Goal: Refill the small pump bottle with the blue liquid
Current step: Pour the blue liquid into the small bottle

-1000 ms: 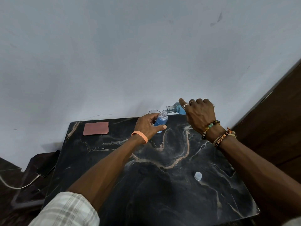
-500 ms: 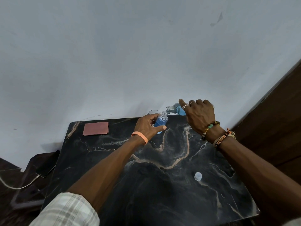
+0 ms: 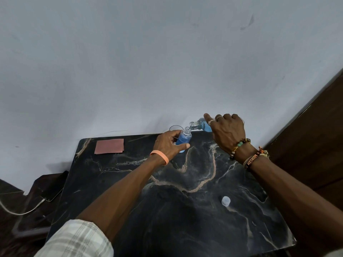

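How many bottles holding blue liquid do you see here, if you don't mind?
2. The small bottle is held in the left hand; the larger bottle is tilted in the right hand, its mouth over the small one's opening.

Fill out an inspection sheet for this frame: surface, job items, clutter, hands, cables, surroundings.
Surface: black marble table with pale veins; no spill seen.
Job's things: small bottle, open, mostly full of blue liquid, tilted; larger bottle tipped with its mouth at the small bottle's neck; pump not seen.
Clutter: white cap near the right front; reddish pad at the back left; clear glass behind the small bottle.
Hands: left hand grips the small bottle; right hand grips the larger bottle.
Cables: white cable runs to a phone on the lower surface left.
Surroundings: pale wall; dark wood panel right.
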Tool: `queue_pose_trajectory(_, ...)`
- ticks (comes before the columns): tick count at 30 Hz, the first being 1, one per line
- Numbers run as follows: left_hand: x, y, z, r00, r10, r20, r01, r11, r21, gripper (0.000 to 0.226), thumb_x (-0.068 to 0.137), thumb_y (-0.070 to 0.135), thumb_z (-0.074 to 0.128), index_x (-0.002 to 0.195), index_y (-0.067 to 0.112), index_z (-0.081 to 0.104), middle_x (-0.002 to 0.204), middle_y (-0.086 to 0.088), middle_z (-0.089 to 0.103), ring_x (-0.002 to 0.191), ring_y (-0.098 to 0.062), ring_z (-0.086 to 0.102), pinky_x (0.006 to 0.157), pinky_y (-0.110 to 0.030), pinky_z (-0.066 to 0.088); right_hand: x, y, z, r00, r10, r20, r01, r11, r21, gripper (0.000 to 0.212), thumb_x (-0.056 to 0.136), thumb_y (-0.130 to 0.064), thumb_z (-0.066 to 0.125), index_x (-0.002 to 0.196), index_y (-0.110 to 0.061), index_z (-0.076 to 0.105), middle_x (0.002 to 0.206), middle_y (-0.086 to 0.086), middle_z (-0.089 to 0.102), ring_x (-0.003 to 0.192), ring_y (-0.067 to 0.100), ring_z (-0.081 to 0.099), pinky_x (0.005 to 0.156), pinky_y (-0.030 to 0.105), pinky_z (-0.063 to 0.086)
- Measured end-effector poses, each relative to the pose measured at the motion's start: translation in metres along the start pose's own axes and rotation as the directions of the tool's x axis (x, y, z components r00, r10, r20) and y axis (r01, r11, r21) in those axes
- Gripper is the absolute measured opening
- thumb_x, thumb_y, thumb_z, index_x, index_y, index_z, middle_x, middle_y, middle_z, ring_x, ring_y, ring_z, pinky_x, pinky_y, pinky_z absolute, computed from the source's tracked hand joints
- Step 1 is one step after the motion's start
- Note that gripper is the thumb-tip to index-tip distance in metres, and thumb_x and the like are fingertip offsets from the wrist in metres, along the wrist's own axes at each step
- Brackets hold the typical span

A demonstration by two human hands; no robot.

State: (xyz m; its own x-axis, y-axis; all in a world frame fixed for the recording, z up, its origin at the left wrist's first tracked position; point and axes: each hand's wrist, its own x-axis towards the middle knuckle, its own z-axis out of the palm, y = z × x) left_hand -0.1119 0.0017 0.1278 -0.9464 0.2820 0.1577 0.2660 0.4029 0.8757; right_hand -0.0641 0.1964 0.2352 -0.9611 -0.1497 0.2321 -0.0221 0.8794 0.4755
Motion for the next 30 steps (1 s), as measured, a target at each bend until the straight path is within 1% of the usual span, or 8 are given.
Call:
queue_pose_trajectory(7,-0.0002,-0.0003,0.0007,1.0,-0.004,-0.002,0.004,1.0,0.001,0.054,0.075,0.038,0.081,0.122,0.019,0.064,0.12,-0.003,0.068,0.101,-0.018,0.067,0.089,-0.032,0.055,-0.0003,0.0006,0.0005,1.0,0.002,0.01,-0.002,1.0,-0.004,0.059,0.088,-0.019,0.06,0.145,-0.016,0.043,0.098,0.009,0.07,0.085,0.029,0.064,0.071,0.034,0.046)
queue_pose_trajectory(12,0.0,0.0003,0.0016,1.0,0.002,0.001,-0.002,1.0,0.001,0.053,0.075,0.037,0.081,0.122,0.019,0.064,0.119,-0.003,0.069,0.101,-0.017,0.067,0.089,-0.034,0.056,-0.0012,0.0008,0.0004,1.0,0.001,0.002,-0.001,1.0,-0.006,0.058,0.085,-0.017,0.063,0.141,-0.015,0.048,0.09,0.008,0.07,0.079,0.029,0.064,0.068,0.033,0.046)
queue_pose_trajectory(18,-0.0008,-0.0005,0.0023,1.0,0.005,-0.002,-0.005,1.0,0.003,0.055,0.074,0.037,0.082,0.122,0.018,0.064,0.119,-0.003,0.069,0.101,-0.018,0.067,0.088,-0.032,0.056,-0.0018,0.0003,0.0005,1.0,0.003,0.001,-0.003,1.0,-0.011,0.057,0.087,-0.016,0.06,0.143,-0.016,0.046,0.093,0.008,0.07,0.081,0.029,0.064,0.069,0.033,0.045)
queue_pose_trajectory(22,-0.0008,-0.0014,0.0025,1.0,0.005,-0.005,-0.005,1.0,0.004,0.054,0.074,0.038,0.081,0.122,0.019,0.064,0.119,-0.002,0.069,0.1,-0.016,0.067,0.088,-0.03,0.056,-0.0024,0.0,0.001,1.0,0.006,-0.015,-0.006,1.0,-0.002,0.056,0.085,-0.014,0.062,0.141,-0.015,0.049,0.091,0.01,0.07,0.078,0.029,0.064,0.067,0.033,0.045)
queue_pose_trajectory(30,-0.0009,-0.0036,0.0036,1.0,0.012,-0.005,-0.012,1.0,0.008,0.054,0.073,0.039,0.082,0.121,0.019,0.065,0.117,-0.002,0.069,0.099,-0.016,0.067,0.088,-0.034,0.057,-0.0044,0.0024,0.0014,0.998,-0.02,-0.057,0.019,1.0,-0.009,0.056,0.08,-0.013,0.064,0.136,-0.014,0.056,0.088,0.01,0.071,0.075,0.031,0.064,0.065,0.034,0.046)
